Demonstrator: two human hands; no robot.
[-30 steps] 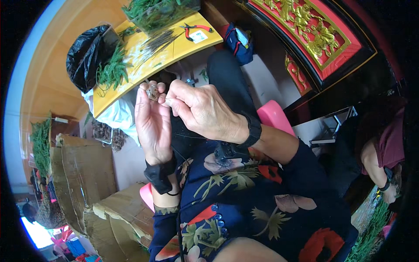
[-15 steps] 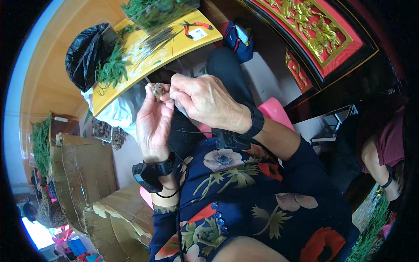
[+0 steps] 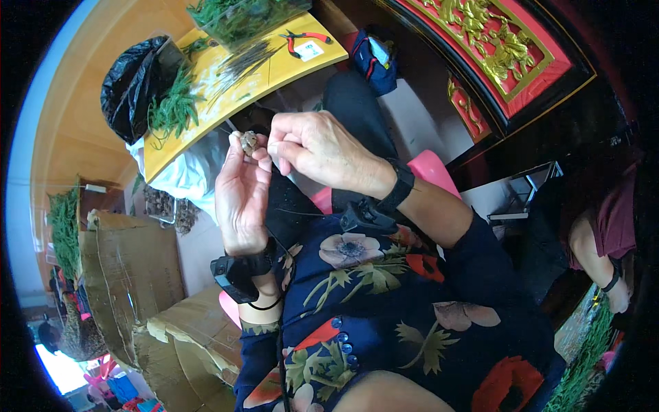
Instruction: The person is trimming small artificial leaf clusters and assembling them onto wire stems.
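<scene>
My left hand (image 3: 241,193) is raised with its fingertips pinched on a small brown pine cone (image 3: 248,141). A thin wire (image 3: 230,126) sticks up from the cone. Right beside it, my right hand (image 3: 317,149) has its fingers curled together against the cone, pinching something thin that I cannot make out. Both wrists wear black bands. My flowered dark-blue sleeves fill the lower middle of the head view.
A yellow board (image 3: 206,96) ahead carries green sprigs (image 3: 171,110), a bundle of thin wires (image 3: 247,58) and red-handled pliers (image 3: 305,41). A black bag (image 3: 134,82) sits at its left. Cardboard boxes (image 3: 130,268) stand at left. Another person's arm (image 3: 604,254) shows at right.
Both hands have drawn closer together and shifted a little toward me. My right hand has turned and closed its fingers against the cone.
</scene>
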